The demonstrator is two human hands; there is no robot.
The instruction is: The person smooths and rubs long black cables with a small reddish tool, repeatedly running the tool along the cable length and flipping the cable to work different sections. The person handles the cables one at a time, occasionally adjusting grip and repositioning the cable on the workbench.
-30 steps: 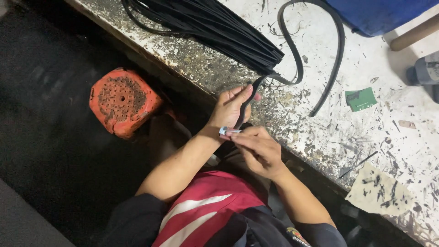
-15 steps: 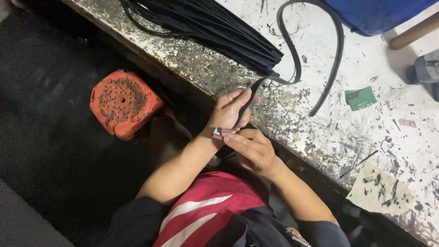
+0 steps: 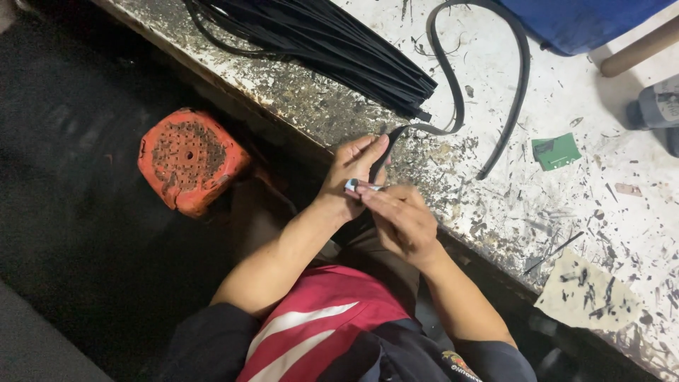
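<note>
Head view shows us working on the end of a black rubber strip (image 3: 382,152), held just off the near edge of the counter (image 3: 495,205). Our left hand (image 3: 350,173) has its grip clamped on that strip end, fingers wrapped around it. Our right hand (image 3: 399,219) pinches a small silvery tool (image 3: 353,186) against the strip, grip closed on it. We judge the step to be trimming or dressing the strip end; the next move would call for a steady left hold while the tool is drawn along. From our hands the strip curls away over the counter. Beyond the strip end lies a bundle of black strips (image 3: 332,42). Left of the strip end, below the counter, sits an orange stool (image 3: 187,159).
</note>
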